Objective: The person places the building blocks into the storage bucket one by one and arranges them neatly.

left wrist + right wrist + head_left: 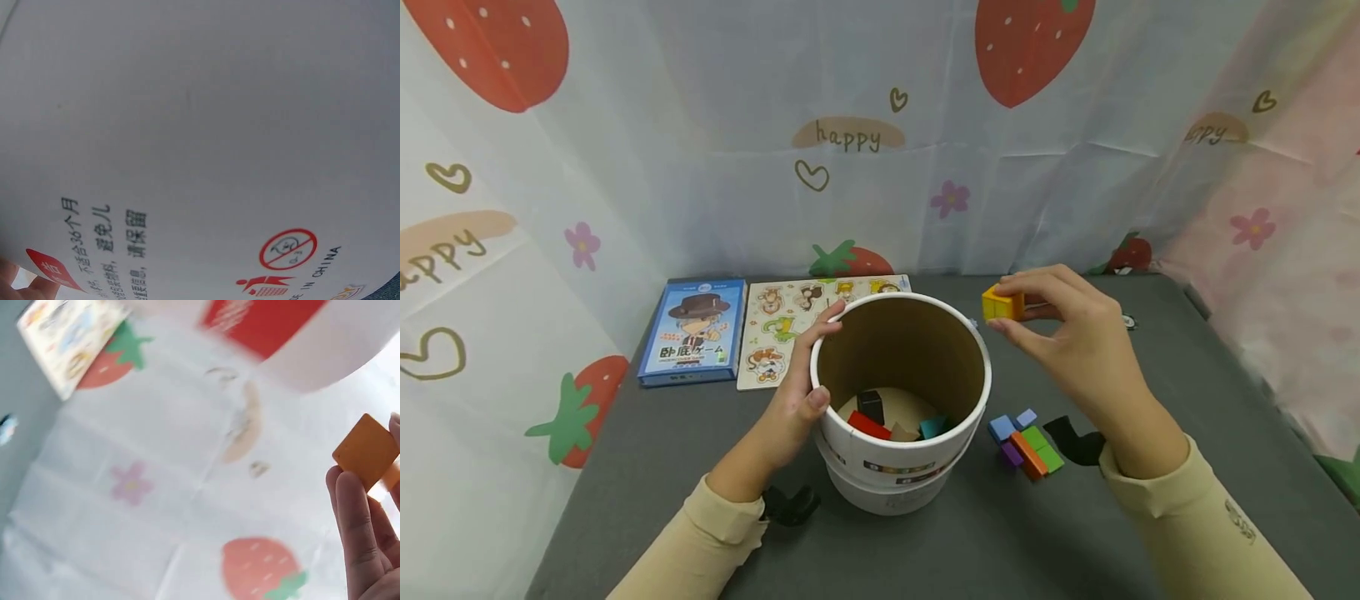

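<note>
A white round bucket [880, 498] stands in front of me, with black, red, teal and tan blocks on its floor. My left hand [790, 404] grips its left side at the rim, fingers over the far edge and thumb at the near one. Its printed outer wall [200, 144] fills the left wrist view. To the right of the bucket, above rim height, my right hand [1086, 342] pinches yellow blocks [1002, 305] between thumb and fingertips. They look orange in the right wrist view, where a square face of one block [366, 451] shows.
Blue, purple, orange and green blocks [1028, 448] lie clustered on the grey table [700, 467], right of the bucket. Behind it on the left are a blue game box [694, 332] and an animal picture board [767, 333]. A strawberry-print curtain [715, 100] hangs behind the table.
</note>
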`<state>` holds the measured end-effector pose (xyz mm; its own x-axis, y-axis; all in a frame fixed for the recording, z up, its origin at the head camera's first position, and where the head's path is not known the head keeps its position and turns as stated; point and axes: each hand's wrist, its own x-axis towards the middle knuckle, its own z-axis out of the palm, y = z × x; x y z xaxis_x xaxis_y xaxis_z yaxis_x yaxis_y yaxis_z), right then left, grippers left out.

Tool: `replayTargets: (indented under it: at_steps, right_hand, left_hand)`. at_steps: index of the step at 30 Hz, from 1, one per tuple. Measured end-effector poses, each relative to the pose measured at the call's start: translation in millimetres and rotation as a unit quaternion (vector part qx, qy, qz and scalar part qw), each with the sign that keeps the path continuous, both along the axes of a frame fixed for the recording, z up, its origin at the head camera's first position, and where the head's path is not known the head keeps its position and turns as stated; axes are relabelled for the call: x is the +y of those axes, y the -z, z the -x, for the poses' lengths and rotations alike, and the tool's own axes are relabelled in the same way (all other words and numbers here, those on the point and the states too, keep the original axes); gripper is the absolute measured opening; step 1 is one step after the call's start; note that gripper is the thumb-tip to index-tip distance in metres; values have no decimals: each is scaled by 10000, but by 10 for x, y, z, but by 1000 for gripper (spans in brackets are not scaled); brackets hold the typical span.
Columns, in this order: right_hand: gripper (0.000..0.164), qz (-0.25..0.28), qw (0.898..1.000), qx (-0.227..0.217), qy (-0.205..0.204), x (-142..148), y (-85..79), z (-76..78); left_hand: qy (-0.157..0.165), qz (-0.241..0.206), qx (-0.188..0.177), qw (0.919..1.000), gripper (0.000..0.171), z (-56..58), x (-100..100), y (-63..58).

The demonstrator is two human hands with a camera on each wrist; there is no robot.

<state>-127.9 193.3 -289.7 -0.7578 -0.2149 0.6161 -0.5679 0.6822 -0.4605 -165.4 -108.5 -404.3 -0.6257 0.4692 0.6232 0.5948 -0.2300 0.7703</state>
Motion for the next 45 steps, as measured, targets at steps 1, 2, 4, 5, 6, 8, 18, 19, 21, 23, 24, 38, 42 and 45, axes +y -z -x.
replayTargets:
  at_steps: [1,2,4,5,6,8,18,19,21,23,24,38,42,45]
  right_hand:
    - [38,-9,9998,102,-170,-53,-43,-24]
    - [39,-43,9993,174,-333,-106,-79,-46]
    - [39,-157,9977,245,-604,-210,-130,-81]
    - [39,-253,9967,269,-718,-260,-146,-93]
    - [38,-354,9956,280,-821,-308,-155,-100]
    - [36,-575,9931,261,-989,-398,-152,-107]
    - [31,-1776,9706,-291,-1599,-679,-8,23]
    - [30,-1857,9681,-369,-1643,-692,8,40]
    - [28,-1968,9639,-519,-1718,-708,35,65]
    - [27,-2031,9613,-607,-1761,-717,58,81]
    - [27,-2063,9607,-613,-1755,-719,65,85]
    - [31,-1118,9927,274,-360,-218,131,-220]
    - [27,-1174,9924,-224,289,64,322,-327]
    - [24,-1516,9827,-936,500,284,528,-366]
  left_hand:
    - [-9,-1,2,10000,88,-1,0,0]
    - [-13,-3,-6,10000,88,-2,-1,2]
    - [-3,-11,-20,10000,88,1,-4,4]
    - [-7,0,-27,10000,87,4,-7,5]
    - [-7,2,-31,10000,87,6,-10,6]
    - [5,-5,-42,10000,85,8,-18,11]
    - [24,14,-74,10000,84,16,-11,15]
    - [41,18,-81,10000,84,17,-12,13]
    - [67,28,-105,9999,83,19,-11,10]
    - [79,50,-133,9999,83,20,-11,7]
    - [86,50,-145,9998,83,20,-10,5]
    - [114,-44,-57,9999,87,-8,-12,-6]
    - [47,-29,-1,10000,87,-12,-19,-14]
    - [-40,-20,66,10000,86,-11,-2,-22]
